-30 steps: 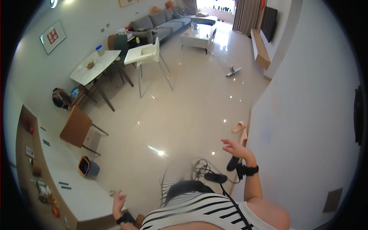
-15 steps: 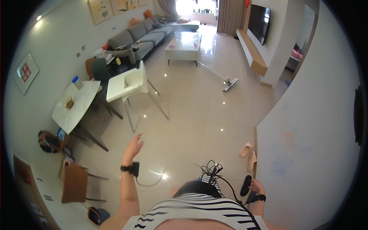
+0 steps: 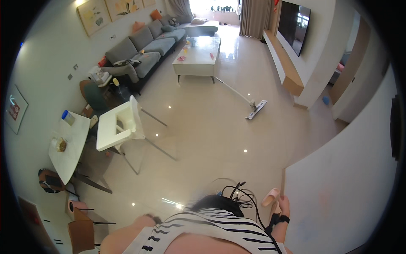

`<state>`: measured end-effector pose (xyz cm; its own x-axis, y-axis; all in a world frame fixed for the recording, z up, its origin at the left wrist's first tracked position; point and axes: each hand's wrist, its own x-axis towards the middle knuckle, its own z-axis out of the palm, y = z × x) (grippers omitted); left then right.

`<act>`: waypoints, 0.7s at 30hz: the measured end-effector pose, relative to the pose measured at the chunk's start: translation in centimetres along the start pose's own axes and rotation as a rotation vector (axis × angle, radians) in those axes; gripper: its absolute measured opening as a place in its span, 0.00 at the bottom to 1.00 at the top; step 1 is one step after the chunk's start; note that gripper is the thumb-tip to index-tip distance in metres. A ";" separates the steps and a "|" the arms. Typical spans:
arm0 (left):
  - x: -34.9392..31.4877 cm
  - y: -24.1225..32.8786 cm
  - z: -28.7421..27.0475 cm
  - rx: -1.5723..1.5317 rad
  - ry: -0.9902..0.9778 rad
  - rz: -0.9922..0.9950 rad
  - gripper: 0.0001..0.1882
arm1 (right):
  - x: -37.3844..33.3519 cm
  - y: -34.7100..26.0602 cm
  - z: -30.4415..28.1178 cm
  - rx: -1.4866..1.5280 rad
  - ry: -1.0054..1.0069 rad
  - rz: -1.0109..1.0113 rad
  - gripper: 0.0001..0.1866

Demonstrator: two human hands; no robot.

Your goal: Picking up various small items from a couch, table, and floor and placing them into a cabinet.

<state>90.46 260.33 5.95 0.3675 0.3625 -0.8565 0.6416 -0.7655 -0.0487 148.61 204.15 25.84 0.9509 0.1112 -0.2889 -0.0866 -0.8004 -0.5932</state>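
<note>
My right hand (image 3: 284, 205) hangs low at the right, beside the wall's corner and next to a pair of pale pink slippers (image 3: 270, 197) on the floor. Its fingers look loosely extended, and nothing shows in them. A black strap with a small dark box circles that wrist. Of my left arm (image 3: 135, 224) only a part appears at the lower left; its hand is hidden. Black cables (image 3: 241, 192) bunch in front of my striped top. Ahead, a flat mop (image 3: 257, 110) rests on the tiles, its pole reaching back to the white coffee table (image 3: 194, 70).
A white high chair (image 3: 120, 125) with splayed legs stands at the left, beside a white dining table (image 3: 69, 146) and a brown chair (image 3: 81, 237). Farther back are a grey sofa (image 3: 146, 42) and a low TV bench (image 3: 283, 63). A doorway opens at right.
I have moved forward, so the high chair, mop and coffee table appear nearer. My left hand has dropped out of sight. My right hand has swung forward beside the slippers.
</note>
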 end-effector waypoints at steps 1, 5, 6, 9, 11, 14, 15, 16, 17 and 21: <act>-1.4 1.0 -0.3 -0.274 -0.020 -0.099 0.20 | 2.9 -3.3 -0.7 -0.024 0.017 0.001 0.17; -4.4 3.9 -6.4 -0.749 -0.063 -0.335 0.19 | 14.9 -13.8 1.0 0.057 0.028 -0.147 0.16; -3.1 4.3 -8.6 -0.784 -0.061 -0.342 0.19 | 17.3 -16.1 1.7 0.025 0.013 -0.179 0.16; 3.9 5.6 -16.9 -0.841 -0.012 -0.306 0.19 | 24.4 -16.6 6.1 0.041 -0.085 -0.182 0.13; 10.1 5.2 -23.2 -0.880 0.054 -0.285 0.19 | 27.0 -16.3 10.3 0.266 -0.185 0.172 0.15; 27.2 1.2 -37.8 -0.926 0.334 -0.205 0.19 | 26.9 -13.3 15.3 -0.470 -0.374 -0.328 0.11; 30.6 -0.4 -39.9 -1.023 0.516 -0.223 0.18 | 30.0 -15.4 16.7 -0.407 -0.492 -0.237 0.11; 32.6 4.7 -53.7 -0.671 0.912 0.116 0.13 | 30.6 -14.3 16.5 -0.346 -0.429 -0.060 0.11; 31.6 7.7 -66.8 -0.775 0.621 0.131 0.19 | 31.9 -14.4 17.1 -0.276 -0.412 0.067 0.12; 29.8 12.8 -94.2 -1.231 0.670 0.622 0.17 | 44.4 -19.6 19.3 -0.194 -0.431 0.185 0.13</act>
<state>173.04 311.42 28.21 0.7904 0.5853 -0.1808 0.2939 -0.1034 0.9502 186.81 236.14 10.06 0.7119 0.1575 -0.6844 -0.1462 -0.9199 -0.3638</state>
